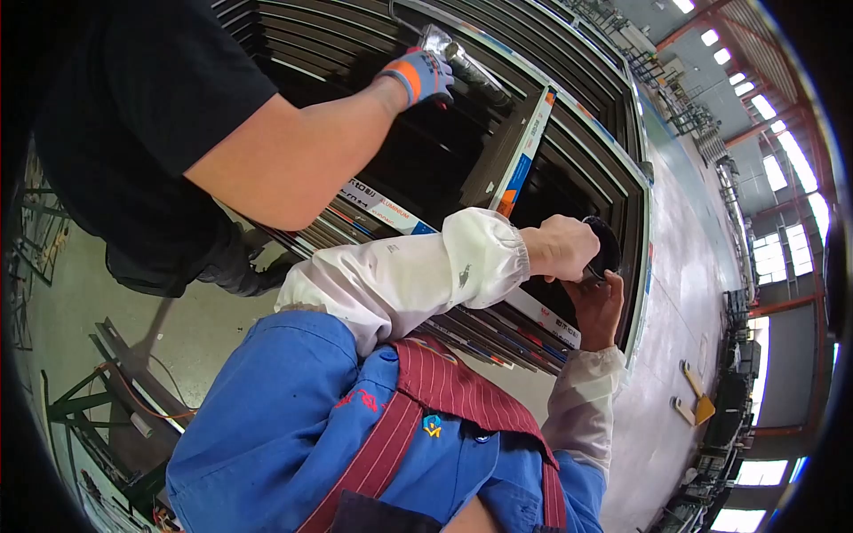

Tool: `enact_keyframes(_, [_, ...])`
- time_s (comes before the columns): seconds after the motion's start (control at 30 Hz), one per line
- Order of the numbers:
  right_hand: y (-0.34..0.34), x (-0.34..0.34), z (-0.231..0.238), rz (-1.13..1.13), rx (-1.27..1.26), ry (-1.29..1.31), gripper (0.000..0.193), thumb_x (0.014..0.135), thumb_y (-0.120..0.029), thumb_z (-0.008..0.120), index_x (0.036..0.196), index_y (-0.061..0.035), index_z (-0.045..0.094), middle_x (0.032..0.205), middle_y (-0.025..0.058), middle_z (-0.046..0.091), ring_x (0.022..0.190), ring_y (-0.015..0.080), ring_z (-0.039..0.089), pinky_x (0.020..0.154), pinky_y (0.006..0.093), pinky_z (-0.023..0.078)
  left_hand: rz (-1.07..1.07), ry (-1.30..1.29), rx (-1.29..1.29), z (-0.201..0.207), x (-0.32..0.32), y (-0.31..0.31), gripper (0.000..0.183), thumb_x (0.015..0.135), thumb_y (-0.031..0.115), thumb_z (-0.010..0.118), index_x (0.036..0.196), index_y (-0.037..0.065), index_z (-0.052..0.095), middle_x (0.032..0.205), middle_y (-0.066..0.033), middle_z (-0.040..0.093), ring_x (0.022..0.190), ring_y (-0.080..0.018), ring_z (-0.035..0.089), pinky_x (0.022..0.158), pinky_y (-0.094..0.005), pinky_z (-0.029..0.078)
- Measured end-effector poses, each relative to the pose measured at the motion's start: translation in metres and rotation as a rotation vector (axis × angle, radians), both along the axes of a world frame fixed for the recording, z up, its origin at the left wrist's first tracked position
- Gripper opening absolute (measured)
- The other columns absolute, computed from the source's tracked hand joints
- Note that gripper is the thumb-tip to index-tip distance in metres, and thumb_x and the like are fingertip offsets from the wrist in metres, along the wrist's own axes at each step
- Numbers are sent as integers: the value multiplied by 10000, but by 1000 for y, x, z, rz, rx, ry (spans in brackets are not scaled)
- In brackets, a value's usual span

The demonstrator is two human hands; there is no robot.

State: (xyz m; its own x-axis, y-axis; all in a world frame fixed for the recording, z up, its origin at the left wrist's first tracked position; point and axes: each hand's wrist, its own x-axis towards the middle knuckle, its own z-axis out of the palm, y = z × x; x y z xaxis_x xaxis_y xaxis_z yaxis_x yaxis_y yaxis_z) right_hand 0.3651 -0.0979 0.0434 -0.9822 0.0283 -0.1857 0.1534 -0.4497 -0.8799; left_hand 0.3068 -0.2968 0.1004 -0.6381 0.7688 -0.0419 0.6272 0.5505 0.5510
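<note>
At the right part of a stack of dark metal frames (613,169), my two hands are close together. Between and beyond them shows a black, round, ring-like thing (608,242); its kind is hard to tell. My left hand (562,249) is closed in a fist against its near left side, and its fingers hide what they grip. Below, my right hand (597,306) pinches the lower edge of the ring-like thing between thumb and fingers. White sleeve covers reach to both of my wrists.
A co-worker's gloved hand (419,75) rests by a silvery wrapped tube (475,75) on the frames at the far left. Printed tape strips (528,155) run along some bars. A yellow-handled thing (702,404) lies on the floor to the right; a green metal stand (89,404) is lower left.
</note>
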Motion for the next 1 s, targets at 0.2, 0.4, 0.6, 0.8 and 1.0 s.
enact_keyframes(0.2, [5,-16,-3,68,-68,19,408,860,-258,514,1133,44,533,1078,199,631,1023,316,614,959,481,471,66,157,200,-9,-6,1,282,749,169,634,977,7,597,516,-61,610,541,-197,650,560,-314,514])
enact_keyframes(0.4, [2,-33,0,84,-63,23,451,852,-265,528,1190,32,499,1161,198,591,1088,325,578,983,487,455,66,-373,483,5,-17,-37,369,776,171,662,1074,-21,563,595,-99,639,437,-155,598,403,-255,442])
enact_keyframes(0.6, [-16,-54,9,-3,-90,99,466,835,-263,552,1208,9,499,1197,191,562,1148,327,530,984,514,449,122,-369,518,22,-91,-94,429,825,219,638,1206,52,532,713,-54,672,479,-81,555,402,-189,358])
enact_keyframes(0.8, [-47,-79,2,-166,-197,103,464,818,-230,575,1211,3,493,1261,179,481,1185,343,476,980,551,446,247,-449,540,-3,-221,-147,571,877,142,542,1415,143,348,857,-78,663,592,-94,614,472,-180,453])
enact_keyframes(1.0, [-68,-93,-7,-371,-163,100,417,830,-217,560,1187,-7,511,1173,160,540,1082,327,540,966,519,472,274,-96,92,-69,-327,-119,787,785,-27,436,1472,290,217,801,-185,640,643,-279,631,567,-378,495])
